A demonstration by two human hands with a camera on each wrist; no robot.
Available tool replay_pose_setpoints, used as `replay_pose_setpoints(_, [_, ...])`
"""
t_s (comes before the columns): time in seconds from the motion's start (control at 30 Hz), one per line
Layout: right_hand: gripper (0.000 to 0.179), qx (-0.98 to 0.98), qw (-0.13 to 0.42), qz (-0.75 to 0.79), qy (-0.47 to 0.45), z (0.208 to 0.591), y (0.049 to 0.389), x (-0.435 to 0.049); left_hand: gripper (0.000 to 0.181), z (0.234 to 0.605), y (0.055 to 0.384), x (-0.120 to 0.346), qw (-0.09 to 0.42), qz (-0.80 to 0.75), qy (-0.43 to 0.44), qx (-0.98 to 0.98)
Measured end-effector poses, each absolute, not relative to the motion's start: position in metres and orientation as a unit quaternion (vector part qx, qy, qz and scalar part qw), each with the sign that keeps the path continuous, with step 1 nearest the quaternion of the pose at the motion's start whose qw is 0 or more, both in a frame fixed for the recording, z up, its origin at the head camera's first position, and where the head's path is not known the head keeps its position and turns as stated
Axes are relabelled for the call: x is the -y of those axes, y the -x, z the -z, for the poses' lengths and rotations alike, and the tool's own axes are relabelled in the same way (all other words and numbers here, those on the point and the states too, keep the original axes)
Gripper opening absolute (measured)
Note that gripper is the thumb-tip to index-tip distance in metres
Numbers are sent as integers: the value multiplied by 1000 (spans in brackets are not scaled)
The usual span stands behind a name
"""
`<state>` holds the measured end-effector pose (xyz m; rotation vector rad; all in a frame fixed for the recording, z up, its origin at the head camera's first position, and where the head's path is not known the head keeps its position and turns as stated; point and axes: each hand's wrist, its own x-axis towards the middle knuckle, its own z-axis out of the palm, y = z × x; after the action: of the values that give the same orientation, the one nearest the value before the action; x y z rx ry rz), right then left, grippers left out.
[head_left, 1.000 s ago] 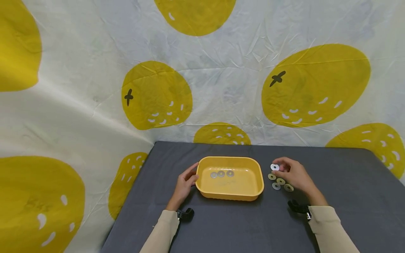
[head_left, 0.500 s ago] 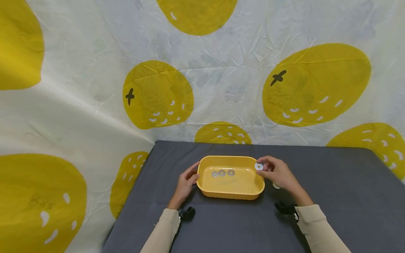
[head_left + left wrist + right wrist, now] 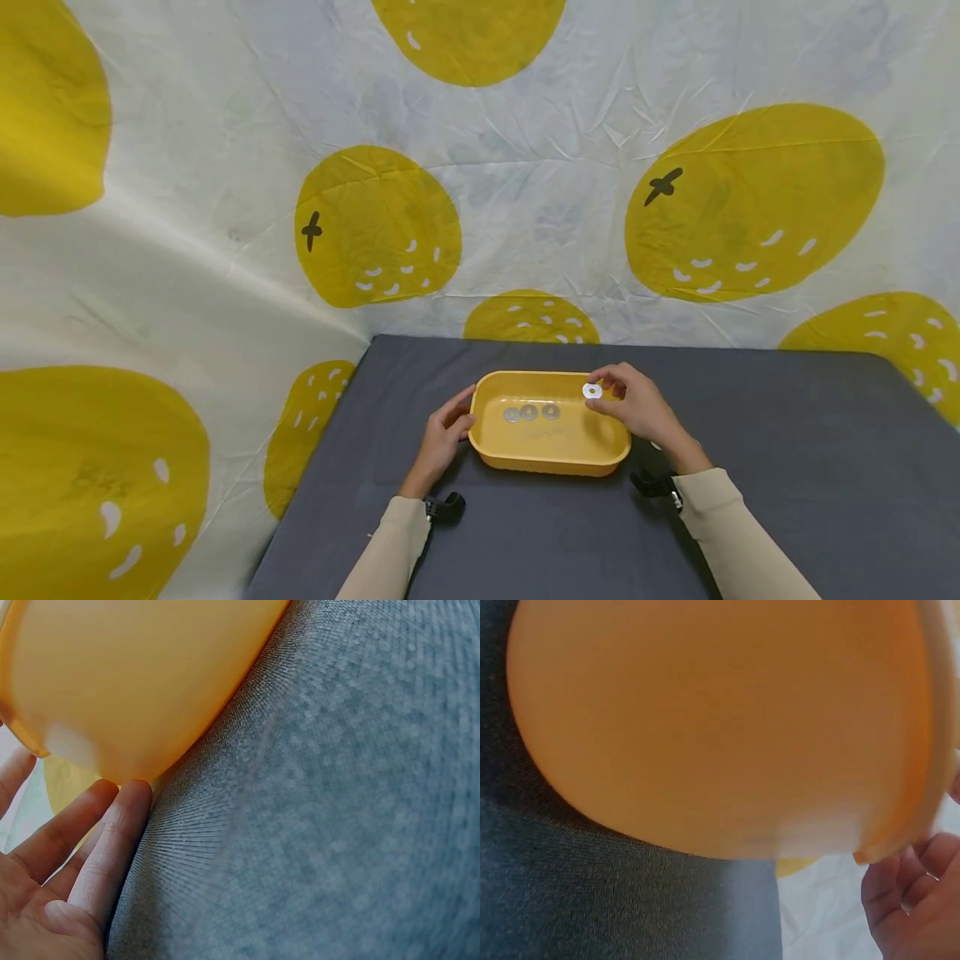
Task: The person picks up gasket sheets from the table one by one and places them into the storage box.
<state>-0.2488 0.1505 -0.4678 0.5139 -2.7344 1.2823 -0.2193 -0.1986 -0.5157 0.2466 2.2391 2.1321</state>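
Below the pinch of the bare right hand [image 3: 636, 410], a pale, flat disc [image 3: 656, 446] shows only a sliver; the pinched white, holed disc [image 3: 592, 397] is hidden from the right wrist view. Beyond the left hand's grip [image 3: 441, 439], the left wrist view crops the yellow plastic tray [image 3: 127, 682].

tray [image 3: 555, 466] — open above middle | left hand [image 3: 441, 439] blocks left, right hand [image 3: 639, 408] right

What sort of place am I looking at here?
Probably a makeshift filming booth, though I can't be sure: a yellow-patterned sheet hangs behind a grey table, and two black wrist devices are in view.
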Motion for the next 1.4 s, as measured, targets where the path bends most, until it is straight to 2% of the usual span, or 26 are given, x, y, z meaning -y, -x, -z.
replay_pose_setpoints(0.37, [33, 895, 20, -403, -193, 471, 265, -147, 52, 513, 219, 199, 23, -677, -81, -731])
replay_pose_setpoints(0.6, [32, 888, 32, -405, -214, 474, 268, -143, 52, 512, 219, 200, 25, -669, -87, -738])
replay_pose_setpoints(0.97, [22, 893, 31, -397, -210, 480, 267, -131, 50, 540, 231, 201, 6, -670, -69, -739])
replay_pose_setpoints(1.2, [23, 910, 50, -365, -192, 485, 267, -125, 51, 510, 218, 200, 26, -664, -87, -742])
replay_pose_setpoints(1.4, [24, 924, 59, -333, -176, 486, 267, -121, 52, 510, 218, 200, 29, -661, -88, -745])
